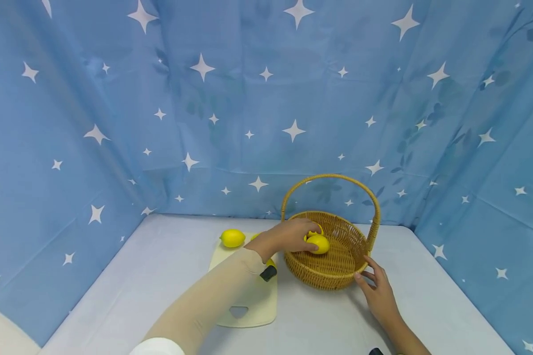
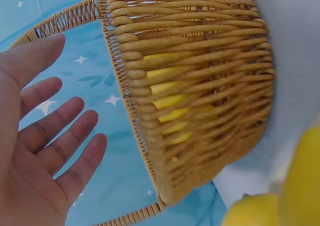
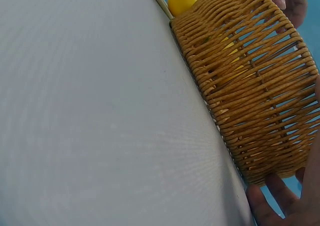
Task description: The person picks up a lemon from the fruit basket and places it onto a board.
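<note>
A woven wicker basket [image 1: 324,281] with a tall arched handle stands on the table. Lemons lie inside on its left side, one lemon [image 1: 318,244] plainly visible and others partly covered by my left hand [image 1: 288,236], which reaches in over the rim. In the left wrist view the fingers of that hand [image 2: 55,156] are spread, with nothing in the palm; yellow shows through the weave. My right hand [image 1: 379,293] grips the basket's right side near the foot of the handle, thumb in front; the right wrist view shows its fingers [image 3: 280,193] against the wicker.
Left of the basket lies a cream cutting board [image 1: 253,315] with a cut-out grip. A lemon [image 1: 233,238] sits at its far left corner, and more yellow fruit is partly hidden behind my left forearm. A blue star-patterned curtain [image 1: 231,123] encloses the white table [image 1: 124,291].
</note>
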`<state>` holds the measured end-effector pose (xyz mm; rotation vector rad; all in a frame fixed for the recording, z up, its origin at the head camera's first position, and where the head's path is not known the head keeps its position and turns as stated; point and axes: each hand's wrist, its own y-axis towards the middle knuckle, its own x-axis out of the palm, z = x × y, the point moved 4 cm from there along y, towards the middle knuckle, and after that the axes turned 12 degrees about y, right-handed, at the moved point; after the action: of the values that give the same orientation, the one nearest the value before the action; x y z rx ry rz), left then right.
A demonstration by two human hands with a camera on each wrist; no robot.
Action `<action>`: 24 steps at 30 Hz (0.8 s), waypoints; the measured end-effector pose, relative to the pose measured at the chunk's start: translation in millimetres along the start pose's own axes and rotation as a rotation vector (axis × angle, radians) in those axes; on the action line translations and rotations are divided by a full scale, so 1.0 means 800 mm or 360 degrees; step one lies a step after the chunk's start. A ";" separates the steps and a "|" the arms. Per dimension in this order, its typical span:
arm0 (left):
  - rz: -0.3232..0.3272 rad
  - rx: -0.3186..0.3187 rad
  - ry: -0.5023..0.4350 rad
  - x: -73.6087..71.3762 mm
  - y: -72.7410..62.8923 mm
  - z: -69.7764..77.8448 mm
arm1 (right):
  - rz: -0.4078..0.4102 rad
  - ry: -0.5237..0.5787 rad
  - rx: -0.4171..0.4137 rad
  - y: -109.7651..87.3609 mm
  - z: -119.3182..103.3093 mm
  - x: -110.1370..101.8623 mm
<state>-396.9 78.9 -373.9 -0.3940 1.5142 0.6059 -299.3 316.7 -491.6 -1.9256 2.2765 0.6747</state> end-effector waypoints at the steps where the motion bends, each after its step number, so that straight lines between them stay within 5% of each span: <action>1: -0.0007 -0.0004 0.0012 0.000 0.003 0.001 | 0.0001 -0.0002 -0.0003 0.000 0.000 0.000; 16: -0.0036 0.0026 0.0003 0.025 0.039 0.021 | 0.0008 -0.0022 0.0009 -0.002 0.002 -0.001; 24: -0.0123 -0.0044 -0.0044 0.033 0.051 0.026 | 0.0004 -0.0010 0.0032 0.000 0.001 0.001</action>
<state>-405.6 126.8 -394.2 -0.4615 1.4586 0.5701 -299.8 316.4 -492.2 -1.9091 2.2735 0.6547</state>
